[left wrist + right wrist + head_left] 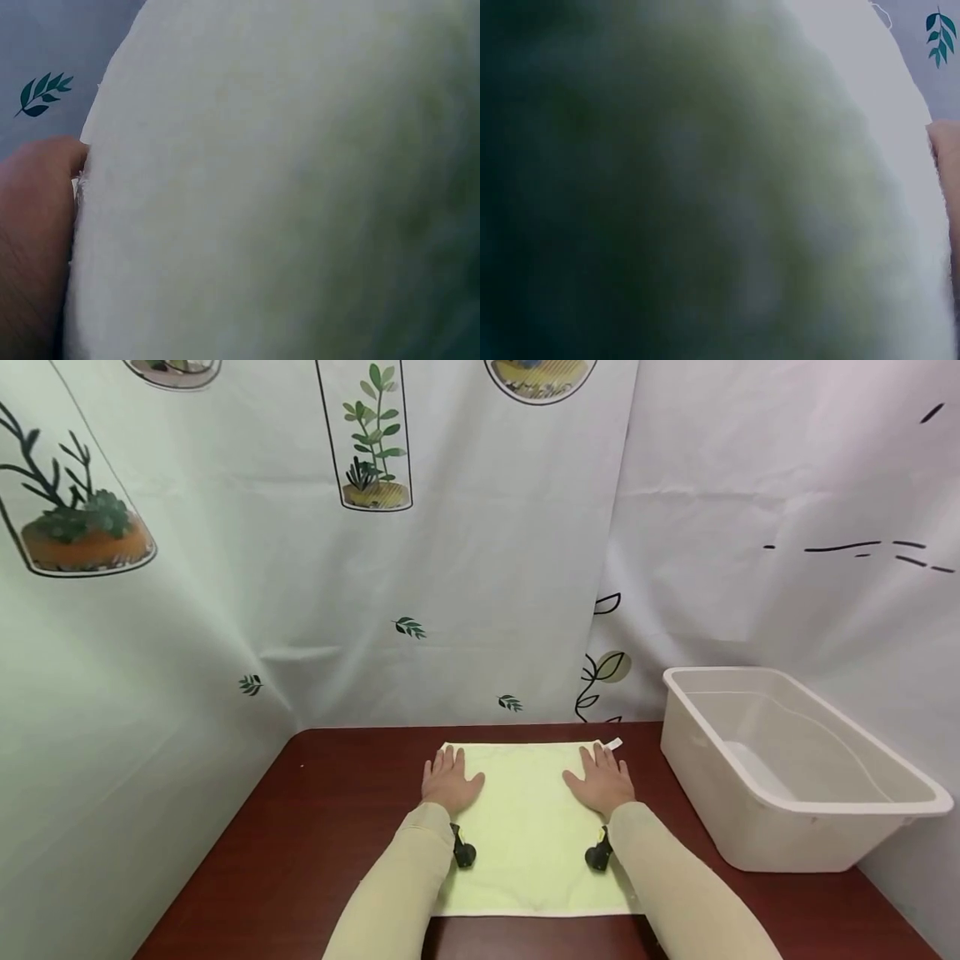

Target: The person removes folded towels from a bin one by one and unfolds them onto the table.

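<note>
A pale yellow-green towel (536,827) lies spread out on the table, with a small white tag (613,744) at its far right corner. On its far left part rests my left hand (452,783), fingers straight and thumb spread inward. My right hand (600,781) rests likewise near the far right corner, palm down. In the left wrist view the towel (195,180) fills most of the picture, with part of the left hand (34,240) at the left edge. The towel (705,187) is close and blurred in the right wrist view, a strip of the right hand (949,165) showing beside it.
A large white plastic bin (776,827) stands at the right of the dark red-brown table (315,835). White curtain-like sheets (480,568) printed with plants hang behind the table and on its left. Black wrist cameras (598,855) overhang the towel.
</note>
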Demonstrator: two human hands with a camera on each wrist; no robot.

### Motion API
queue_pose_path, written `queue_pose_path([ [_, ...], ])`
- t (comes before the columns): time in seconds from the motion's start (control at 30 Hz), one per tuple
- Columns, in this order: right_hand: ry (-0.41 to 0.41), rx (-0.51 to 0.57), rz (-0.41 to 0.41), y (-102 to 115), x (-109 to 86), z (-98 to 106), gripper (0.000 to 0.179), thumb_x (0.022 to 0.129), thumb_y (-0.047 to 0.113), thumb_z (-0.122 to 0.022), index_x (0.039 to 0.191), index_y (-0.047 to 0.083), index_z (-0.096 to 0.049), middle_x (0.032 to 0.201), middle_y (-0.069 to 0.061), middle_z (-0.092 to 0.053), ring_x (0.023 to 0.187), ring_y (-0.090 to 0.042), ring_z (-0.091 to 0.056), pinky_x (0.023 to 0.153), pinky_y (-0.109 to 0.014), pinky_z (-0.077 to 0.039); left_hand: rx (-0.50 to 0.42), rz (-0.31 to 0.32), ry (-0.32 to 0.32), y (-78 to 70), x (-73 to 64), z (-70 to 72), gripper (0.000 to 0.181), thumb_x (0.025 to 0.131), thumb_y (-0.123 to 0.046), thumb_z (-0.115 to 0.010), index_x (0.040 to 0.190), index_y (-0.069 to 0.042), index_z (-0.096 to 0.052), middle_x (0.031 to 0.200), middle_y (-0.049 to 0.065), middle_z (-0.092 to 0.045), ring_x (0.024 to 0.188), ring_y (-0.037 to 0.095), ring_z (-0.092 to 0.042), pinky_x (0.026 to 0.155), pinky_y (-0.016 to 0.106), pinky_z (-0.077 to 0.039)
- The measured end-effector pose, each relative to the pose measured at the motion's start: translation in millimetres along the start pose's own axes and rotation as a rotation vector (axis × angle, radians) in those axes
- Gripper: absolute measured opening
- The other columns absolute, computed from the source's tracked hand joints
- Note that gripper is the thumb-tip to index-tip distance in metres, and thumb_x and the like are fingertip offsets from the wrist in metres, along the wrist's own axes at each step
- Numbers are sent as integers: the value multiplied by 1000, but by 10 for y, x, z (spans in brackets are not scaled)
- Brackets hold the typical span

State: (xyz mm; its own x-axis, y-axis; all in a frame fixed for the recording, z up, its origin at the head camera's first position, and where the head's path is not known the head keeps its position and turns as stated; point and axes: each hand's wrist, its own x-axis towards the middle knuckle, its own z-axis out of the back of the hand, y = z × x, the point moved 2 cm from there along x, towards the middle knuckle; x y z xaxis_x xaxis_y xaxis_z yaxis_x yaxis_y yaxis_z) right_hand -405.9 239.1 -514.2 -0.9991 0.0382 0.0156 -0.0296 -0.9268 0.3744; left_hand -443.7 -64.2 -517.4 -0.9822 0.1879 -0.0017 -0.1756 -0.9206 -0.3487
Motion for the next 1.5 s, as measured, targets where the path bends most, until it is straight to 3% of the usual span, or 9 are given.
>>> queue_pose_path([
  [0.17,12,-5,-3,-25,36,-49,85,100,61,-40,162,6,-21,167,-24,-5,153,-43,0,120,-63,1,-2,1,-7,52,56,-56,83,100,-62,-36,163,-11,-19,169,12,-8,156,32,-3,123,52,-2],
  [0.47,-23,-28,21,-64,142,-53,86,99,63,-39,161,5,-23,167,-25,-7,153,-45,-3,119,-65,0,-45,-14,-39,28,40,20,81,100,-59,-39,162,-9,-23,169,15,-11,155,35,-5,123,54,-2],
  [0.77,-44,29,50,-57,129,-17,84,99,61,-43,159,3,-28,165,-26,-13,152,-46,-6,119,-65,-1,-17,-2,-39,-43,-16,79,78,103,-55,-38,161,-5,-24,167,19,-13,155,37,-7,123,54,-1],
  [0.9,-69,191,21,62,83,92,78,101,50,-49,157,-1,-30,164,-27,-17,152,-46,-6,120,-63,-1,-85,51,-41,-217,-76,165,75,104,-50,-41,157,2,-30,165,24,-17,154,40,-8,123,54,-3],
  [0.97,-100,343,-1,158,67,144,75,102,47,-50,157,0,-31,163,-26,-21,152,-45,-8,120,-62,-6,-210,73,-80,-352,-103,222,71,104,-46,-43,155,4,-34,164,25,-21,154,41,-10,123,55,-5],
  [1.1,-190,672,-52,300,35,146,69,103,51,-48,158,11,-34,163,-18,-28,152,-40,-17,120,-58,-18,-559,74,-178,-591,-156,238,63,105,-40,-45,153,1,-40,162,24,-27,153,43,-11,122,58,-9],
  [1.2,-239,841,-60,303,-28,64,63,104,51,-47,157,18,-36,164,-11,-28,152,-34,-20,119,-56,-23,-686,56,-221,-638,-203,149,58,106,-37,-45,151,-1,-43,162,22,-30,152,43,-12,121,60,-10],
  [1.37,-339,1007,42,214,-169,-26,55,107,41,-46,154,12,-41,165,-9,-28,153,-28,-21,120,-52,-25,-584,-37,-273,-518,-276,-11,51,108,-29,-44,150,-1,-45,160,20,-34,152,40,-17,122,55,-13],
  [1.5,-389,1024,122,174,-244,-21,52,108,38,-45,150,6,-46,160,-11,-36,149,-29,-30,117,-52,-29,-552,-131,-307,-424,-312,-23,49,108,-26,-45,149,0,-45,158,21,-37,152,39,-20,122,55,-15],
])
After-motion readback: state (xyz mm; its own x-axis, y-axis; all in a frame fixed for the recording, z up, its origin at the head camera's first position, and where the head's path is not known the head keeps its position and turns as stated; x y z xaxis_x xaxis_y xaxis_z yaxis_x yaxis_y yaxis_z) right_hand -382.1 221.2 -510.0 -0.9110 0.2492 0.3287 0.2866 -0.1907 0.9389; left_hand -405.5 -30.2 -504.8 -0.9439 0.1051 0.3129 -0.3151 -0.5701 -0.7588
